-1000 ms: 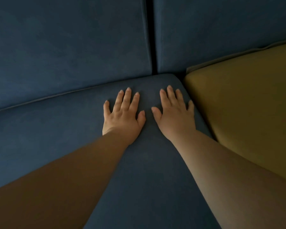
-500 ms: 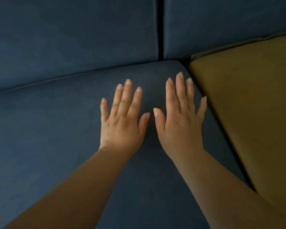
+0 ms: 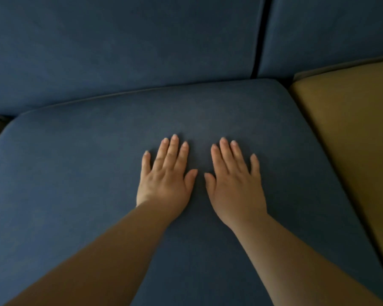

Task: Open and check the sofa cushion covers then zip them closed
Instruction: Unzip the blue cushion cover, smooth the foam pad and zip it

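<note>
Both hands lie palm-down on the blue seat cushion (image 3: 75, 184), near its middle and a little toward the back edge. The left hand (image 3: 165, 182) has its fingers straight and slightly fanned, the thumb angled inward toward the other hand. The right hand (image 3: 236, 184) mirrors this pose — fingers extended, little finger spread outward, thumb pointing toward the left thumb. The two thumb tips sit near each other but apart. Neither hand curls around or pinches any fabric; both rest flat and spread on the cover.

Both forearms are bare and enter from the lower edge, converging toward the hands.

The seat cushion butts against two blue back cushions (image 3: 119, 45) — a dark vertical gap separates them above the seat's right rear corner. A mustard-yellow cushion (image 3: 352, 129) lies just beside the seat cushion's right edge. No zip shows on the visible surfaces.
</note>
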Motion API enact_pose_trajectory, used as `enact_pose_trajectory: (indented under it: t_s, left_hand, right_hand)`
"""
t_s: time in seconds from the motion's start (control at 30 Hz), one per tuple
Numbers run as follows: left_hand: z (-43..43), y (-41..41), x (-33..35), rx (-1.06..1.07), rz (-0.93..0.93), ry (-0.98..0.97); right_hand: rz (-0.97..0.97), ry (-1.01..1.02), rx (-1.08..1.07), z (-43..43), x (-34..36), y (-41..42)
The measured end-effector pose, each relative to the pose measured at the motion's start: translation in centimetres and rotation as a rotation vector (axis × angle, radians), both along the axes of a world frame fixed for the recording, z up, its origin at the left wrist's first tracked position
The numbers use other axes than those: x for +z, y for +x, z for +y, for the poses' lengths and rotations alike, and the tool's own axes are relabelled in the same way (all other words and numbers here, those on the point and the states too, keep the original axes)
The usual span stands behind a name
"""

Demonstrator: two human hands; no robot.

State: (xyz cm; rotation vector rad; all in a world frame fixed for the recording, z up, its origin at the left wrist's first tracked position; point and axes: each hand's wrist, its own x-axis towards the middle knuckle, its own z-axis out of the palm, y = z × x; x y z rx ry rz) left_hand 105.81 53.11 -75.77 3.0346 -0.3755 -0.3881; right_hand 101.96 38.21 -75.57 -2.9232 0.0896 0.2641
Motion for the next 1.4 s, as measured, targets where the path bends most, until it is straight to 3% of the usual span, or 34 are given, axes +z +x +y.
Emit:
enact_pose_trajectory:
  t_s: [0.23, 0.3, 0.37, 0.43, 0.47, 0.6, 0.67, 0.73, 0.8, 0.9, 0.97, 1.1, 1.13, 1.27, 1.33, 1.4]
  left_hand:
    - [0.0, 0.3, 0.4, -0.008, 0.052, -0.067]
    - [0.7, 0.7, 1.6, 0.057, 0.037, -0.289]
    - [2.5, 0.9, 2.9, 0.112, -0.185, -0.453]
    - [5.7, 0.3, 2.9, 0.123, -0.325, -0.381]
    - [7.0, -0.2, 2.6, 0.107, -0.29, -0.311]
    - [9.9, -2.3, 0.2, 0.037, -0.001, -0.061]
    - [10.0, -1.5, 0.8, 0.064, -0.014, -0.177]
    - [11.2, -1.2, 2.3, 0.115, -0.216, -0.295]
    - [14.0, -1.3, 2.7, 0.231, -0.332, -0.274]
    - [18.3, -2.6, 1.5, 0.321, -0.063, -0.083]
    - [19.8, -2.6, 0.9, 0.287, 0.013, -0.102]
    - [23.1, -1.5, 3.2, 0.299, -0.301, -0.251]
    - [24.6, -1.5, 3.0, 0.337, -0.314, -0.226]
    - [29.2, -2.1, 1.2, 0.36, 0.006, -0.112]
    - [30.7, -1.5, 2.4, 0.363, -0.132, -0.234]
    - [32.1, -1.6, 3.2, 0.42, -0.285, -0.278]
  right_hand:
    - [0.085, -0.091, -0.032, 0.5, 0.4, 0.3]
    - [0.076, -0.049, -0.067, 1.3, 1.3, 0.7]
    - [-0.139, 0.075, -0.078, 3.1, 2.6, 1.1]
    - [-0.369, 0.208, -0.04, 5.8, 3.5, 1.0]
    - [-0.396, 0.229, -0.009, 6.8, 3.3, 0.8]
    - [-0.069, -0.026, 0.137, 9.5, -0.1, -0.7]
    - [-0.082, 0.054, 0.079, 10.4, 0.1, 0.0]
    - [-0.249, 0.155, 0.096, 12.5, 2.0, 0.6]
    - [-0.362, 0.187, 0.139, 14.4, 2.6, 1.0]
    - [-0.197, 0.06, 0.213, 17.0, 0.5, 0.4]
    - [-0.099, 0.001, 0.187, 18.0, -0.2, 0.6]
    - [-0.298, 0.125, 0.188, 22.1, 2.6, 2.0]
    - [-0.303, 0.127, 0.213, 23.4, 2.6, 2.1]
    - [-0.014, 0.007, 0.264, 27.8, 0.9, 2.1]
    - [-0.043, 0.083, 0.234, 29.9, 1.8, 3.0]
    - [-0.209, 0.151, 0.255, 32.0, 3.4, 2.9]
